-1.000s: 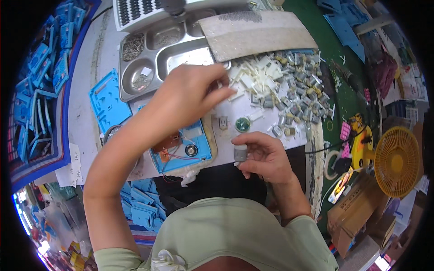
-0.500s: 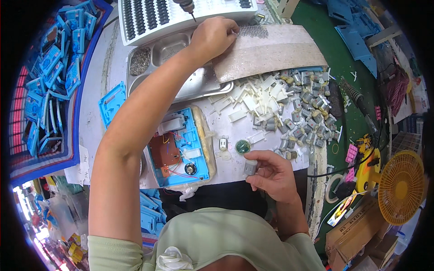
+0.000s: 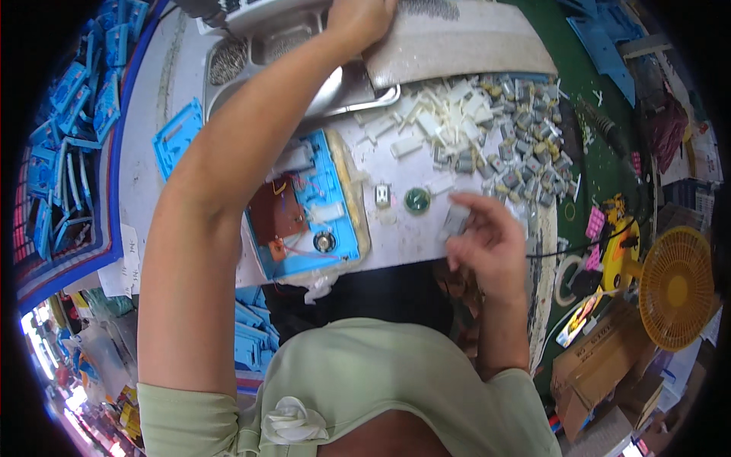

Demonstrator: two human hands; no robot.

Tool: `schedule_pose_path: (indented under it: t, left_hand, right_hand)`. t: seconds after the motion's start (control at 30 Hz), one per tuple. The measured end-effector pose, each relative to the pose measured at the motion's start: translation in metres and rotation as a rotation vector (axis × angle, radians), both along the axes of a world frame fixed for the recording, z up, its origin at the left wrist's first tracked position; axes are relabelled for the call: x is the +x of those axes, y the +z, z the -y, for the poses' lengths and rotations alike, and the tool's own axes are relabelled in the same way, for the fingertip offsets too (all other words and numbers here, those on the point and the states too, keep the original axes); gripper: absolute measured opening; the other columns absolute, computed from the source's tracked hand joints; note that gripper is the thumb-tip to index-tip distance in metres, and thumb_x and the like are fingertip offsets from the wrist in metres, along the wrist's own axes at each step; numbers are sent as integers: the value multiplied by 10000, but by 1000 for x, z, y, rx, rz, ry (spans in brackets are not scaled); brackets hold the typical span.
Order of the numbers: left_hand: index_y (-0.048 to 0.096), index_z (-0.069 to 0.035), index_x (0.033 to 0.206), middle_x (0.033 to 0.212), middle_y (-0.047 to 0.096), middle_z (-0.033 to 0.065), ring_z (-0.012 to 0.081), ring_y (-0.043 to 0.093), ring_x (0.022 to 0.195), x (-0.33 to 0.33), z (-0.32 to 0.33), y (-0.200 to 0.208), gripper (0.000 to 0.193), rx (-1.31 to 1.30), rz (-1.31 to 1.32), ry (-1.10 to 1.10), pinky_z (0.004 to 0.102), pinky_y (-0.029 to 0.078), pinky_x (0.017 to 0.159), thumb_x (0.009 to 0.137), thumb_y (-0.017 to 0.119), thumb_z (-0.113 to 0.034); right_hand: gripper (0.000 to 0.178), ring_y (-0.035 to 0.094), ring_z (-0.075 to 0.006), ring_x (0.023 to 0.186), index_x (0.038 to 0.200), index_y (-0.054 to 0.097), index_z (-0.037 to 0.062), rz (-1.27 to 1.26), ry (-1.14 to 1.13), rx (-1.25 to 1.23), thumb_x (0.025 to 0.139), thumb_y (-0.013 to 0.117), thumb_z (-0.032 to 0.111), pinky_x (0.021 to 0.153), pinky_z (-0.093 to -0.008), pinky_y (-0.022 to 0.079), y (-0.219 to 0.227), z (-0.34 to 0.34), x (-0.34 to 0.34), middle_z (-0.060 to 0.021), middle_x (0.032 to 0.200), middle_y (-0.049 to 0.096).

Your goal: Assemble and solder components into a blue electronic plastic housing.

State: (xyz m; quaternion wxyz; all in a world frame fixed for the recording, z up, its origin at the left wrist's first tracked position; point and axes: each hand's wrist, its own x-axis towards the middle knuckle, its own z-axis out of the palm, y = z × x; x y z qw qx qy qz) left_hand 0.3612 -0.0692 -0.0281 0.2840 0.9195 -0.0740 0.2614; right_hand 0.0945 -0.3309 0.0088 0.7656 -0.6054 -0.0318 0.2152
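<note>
My left hand reaches far forward to the top of the metal compartment tray, fingers curled at the tray's back edge; what it grips is hidden. My right hand stays near the table's front edge, pinching a small grey motor between thumb and fingers. An open blue plastic housing with a brown circuit board, wires and a small round speaker lies under my left forearm. A tiny white part and a green round part lie between housing and right hand.
A heap of grey motors and white plastic pieces covers the table's right side. A grey flat board lies behind it. Blue housings fill the bin at left. A yellow fan and cardboard boxes stand at right.
My left hand has travelled from above the blue housing forward to the tray's far edge. My right hand has kept the motor and shifted slightly right.
</note>
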Motion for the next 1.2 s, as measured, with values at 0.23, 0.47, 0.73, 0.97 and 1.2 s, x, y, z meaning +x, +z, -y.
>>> schedule_pose_path:
  t: [0.23,0.47,0.73,0.97,1.2]
  left_hand:
    - [630,-5,1048,927,676,276,452,661,902,-75,17,64,212,-41,-4,-291,527,510,835,949,643,-191]
    - [678,18,1054,878,691,30,48,552,637,-251,-24,106,120,-471,-374,-387,199,431,552,1005,630,-81]
    - [664,22,1094,912,699,66,54,525,587,-300,-46,71,142,-1178,-742,-268,199,420,499,1007,633,-86]
    - [673,24,1101,951,712,69,55,550,617,-305,-40,70,143,-1221,-702,-276,202,441,516,998,643,-71]
    - [716,19,1079,945,721,74,85,663,770,-312,-15,61,146,-794,-352,-232,231,538,652,951,701,-50]
  right_hand:
    - [418,591,-84,709,1290,672,65,262,125,-517,874,686,23,607,-274,489,-12,6,31,-20,817,641]
    - [379,650,-224,661,1196,713,73,620,364,-968,821,693,22,654,-347,525,-1,-26,47,-121,796,679]
    - [352,677,-363,802,1163,665,76,893,448,-1171,814,652,24,748,-449,538,9,-39,42,-176,906,698]
    - [370,693,-224,770,1208,629,40,434,277,-682,849,685,-33,689,-349,539,17,-36,36,-106,847,703]
    - [571,677,-123,843,1324,515,-5,111,-40,75,821,757,-126,736,-244,583,23,-87,3,-85,956,699]
